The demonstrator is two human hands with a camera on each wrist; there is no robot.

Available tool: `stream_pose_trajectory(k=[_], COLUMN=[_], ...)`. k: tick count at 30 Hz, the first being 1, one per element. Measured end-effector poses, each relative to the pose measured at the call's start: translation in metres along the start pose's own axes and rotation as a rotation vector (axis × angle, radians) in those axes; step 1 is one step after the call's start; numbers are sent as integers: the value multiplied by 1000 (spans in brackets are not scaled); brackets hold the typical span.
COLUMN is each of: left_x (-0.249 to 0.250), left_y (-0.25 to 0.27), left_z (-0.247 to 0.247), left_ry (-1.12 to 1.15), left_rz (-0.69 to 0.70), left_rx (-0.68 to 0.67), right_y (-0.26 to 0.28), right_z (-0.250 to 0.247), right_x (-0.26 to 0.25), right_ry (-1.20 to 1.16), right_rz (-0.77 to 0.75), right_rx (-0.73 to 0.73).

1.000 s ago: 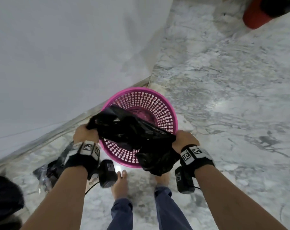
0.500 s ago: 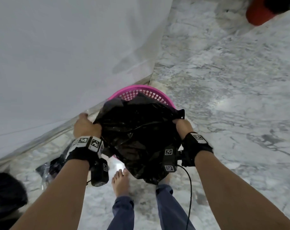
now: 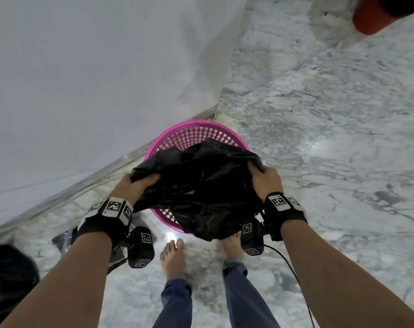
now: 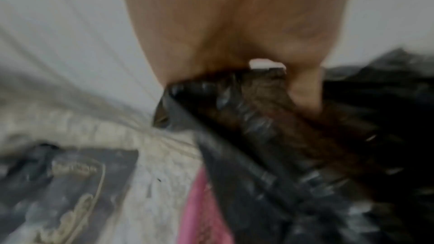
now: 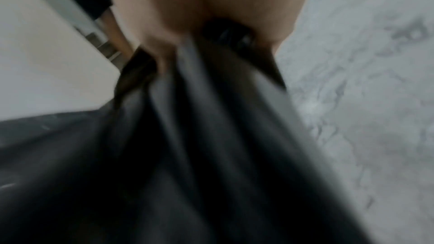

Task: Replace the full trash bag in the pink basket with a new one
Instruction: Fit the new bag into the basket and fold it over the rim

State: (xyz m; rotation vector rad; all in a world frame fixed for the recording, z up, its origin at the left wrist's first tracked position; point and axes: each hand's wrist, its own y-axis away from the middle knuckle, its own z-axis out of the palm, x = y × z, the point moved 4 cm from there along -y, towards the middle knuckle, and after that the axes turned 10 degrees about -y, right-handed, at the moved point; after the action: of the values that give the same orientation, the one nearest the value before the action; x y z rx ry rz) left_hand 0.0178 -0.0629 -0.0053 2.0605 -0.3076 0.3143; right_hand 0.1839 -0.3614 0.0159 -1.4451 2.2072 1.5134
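A pink mesh basket (image 3: 196, 132) stands on the marble floor by the white wall. An empty black trash bag (image 3: 201, 185) hangs spread over its near half. My left hand (image 3: 137, 185) grips the bag's left edge, and my right hand (image 3: 262, 177) grips its right edge, fingers curled into the plastic. The left wrist view shows the left hand (image 4: 234, 49) pinching crinkled black bag (image 4: 270, 136) above the pink basket (image 4: 204, 211). In the blurred right wrist view, the right hand (image 5: 199, 18) clutches gathered folds of the black bag (image 5: 187, 155).
A dark filled bag (image 3: 9, 275) lies at the lower left. A dark plastic packet (image 3: 64, 240) lies on the floor by my left wrist. My bare feet (image 3: 172, 256) stand just before the basket. A red object (image 3: 371, 17) sits at the far upper right. The marble floor (image 3: 331, 138) stretches right.
The bag was bunched between my hands over the basket, then billowed up. Now it is spread wider and lower, with my right hand moved out toward the basket's right rim.
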Motion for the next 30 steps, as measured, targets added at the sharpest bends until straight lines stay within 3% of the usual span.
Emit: stream_pose_trajectory(k=[2,4,6,9,10,14,17,19,21,23,26,30], left_x=[6,9,10,-2,-5,-1,14,27,38,43,44,51], left_y=[0,3,8,7,5,1,7,15,19,20,17,16], left_z=[14,15,6,-21,-30,-44,-30,-20,-14,-12,-11,-3], left_ry=[-208,-471,-527,-448,-483,-526,-551,-578,-605,-643,-686,-748], left_rz=[73,21,-34,-113,-115,-56,-2,1,-27,-52,-17,69], left_rx=[-89,61,205,329,351,381,308,263,265,272,244,176], right_y=[3,5,4,-4,-7,-13,-10,-4,0,1,-1,5], right_z=[17,31,24,-20,-31,-37,-15,4,13,10,7,36], right_x=[0,1,-3,0,2,5,8,4,1,-3,-6,-26], right_ry=[36,211,322,207,182,183,173,320,513,610,820,887], right_rz=[-28,-100,-153,-33,7,77,72,42,21,21,-113,-545], right_rx=[-187,-301,-167,258,327,258,71,-74,-57,69,174,9])
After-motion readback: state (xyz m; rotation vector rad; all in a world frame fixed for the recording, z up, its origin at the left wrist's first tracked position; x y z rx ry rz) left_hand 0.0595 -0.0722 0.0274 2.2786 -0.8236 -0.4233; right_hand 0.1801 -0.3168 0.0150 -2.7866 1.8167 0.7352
